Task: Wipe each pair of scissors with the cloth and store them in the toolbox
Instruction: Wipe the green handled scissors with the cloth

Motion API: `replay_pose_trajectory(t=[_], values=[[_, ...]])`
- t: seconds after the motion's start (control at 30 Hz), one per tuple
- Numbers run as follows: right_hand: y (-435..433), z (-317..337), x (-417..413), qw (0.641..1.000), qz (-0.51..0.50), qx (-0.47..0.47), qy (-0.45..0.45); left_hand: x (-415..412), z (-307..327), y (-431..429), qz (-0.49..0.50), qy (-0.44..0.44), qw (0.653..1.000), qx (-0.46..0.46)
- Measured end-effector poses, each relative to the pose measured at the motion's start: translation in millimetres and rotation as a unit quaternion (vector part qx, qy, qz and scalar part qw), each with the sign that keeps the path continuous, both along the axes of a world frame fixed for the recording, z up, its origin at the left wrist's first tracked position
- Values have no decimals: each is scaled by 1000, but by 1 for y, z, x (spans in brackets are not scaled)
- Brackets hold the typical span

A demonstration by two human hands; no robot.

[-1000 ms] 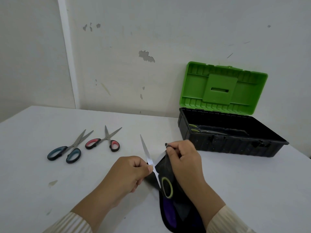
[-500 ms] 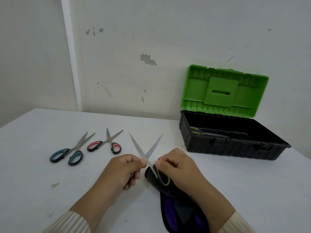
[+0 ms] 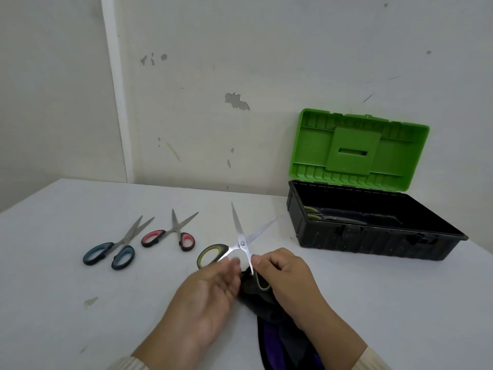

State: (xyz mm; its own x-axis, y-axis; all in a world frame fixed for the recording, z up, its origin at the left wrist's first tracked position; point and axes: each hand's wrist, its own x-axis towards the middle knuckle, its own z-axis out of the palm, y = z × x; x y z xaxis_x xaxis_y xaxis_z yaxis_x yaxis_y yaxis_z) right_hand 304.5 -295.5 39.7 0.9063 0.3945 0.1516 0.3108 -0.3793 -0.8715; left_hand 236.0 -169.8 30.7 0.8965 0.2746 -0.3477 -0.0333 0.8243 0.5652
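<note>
A pair of green-handled scissors (image 3: 242, 243) is spread wide open above the white table (image 3: 66, 303), blades pointing away, one handle loop out to the left. My right hand (image 3: 285, 279) pinches it just below the pivot, and the other handle loop lies under that hand on the dark black-and-purple cloth (image 3: 269, 319). Fingers of my left hand (image 3: 210, 287) are loosely straight, their blurred tips touching the left shank. The black toolbox (image 3: 373, 241) stands open at the right, green lid (image 3: 357, 148) up. Another green-handled pair (image 3: 314, 213) lies inside it.
Teal-handled scissors (image 3: 117, 249) and red-handled scissors (image 3: 170, 233) lie on the table to the left, both slightly open. A stained wall stands close behind the table and the toolbox.
The scissors have turned and opened wider, one handle loop swinging out to the left. My left hand has let go of the blade and its fingers have straightened.
</note>
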Motion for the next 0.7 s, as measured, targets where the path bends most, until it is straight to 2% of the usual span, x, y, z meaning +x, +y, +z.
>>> replay_pose_trajectory(t=[0.07, 0.2, 0.3, 0.4, 0.53, 0.7], values=[[2, -2, -2, 1000, -5, -5, -15, 0, -7, -8, -28, 34, 998, 55], [5, -3, -6, 994, 50, -75, -70, 0, -8, -5, -18, 25, 989, 148], [6, -2, -10, 983, 91, -118, -110, -2, -4, -2, -25, 21, 983, 180], [3, 3, -11, 981, 110, -118, -107, -2, 0, 3, 6, 38, 979, 199], [-12, 8, 4, 995, 52, -47, -74, 0, 5, 19, 64, 63, 978, 190], [-37, 11, 34, 988, -91, 91, -86, -3, 3, 21, -22, 80, 952, 295]])
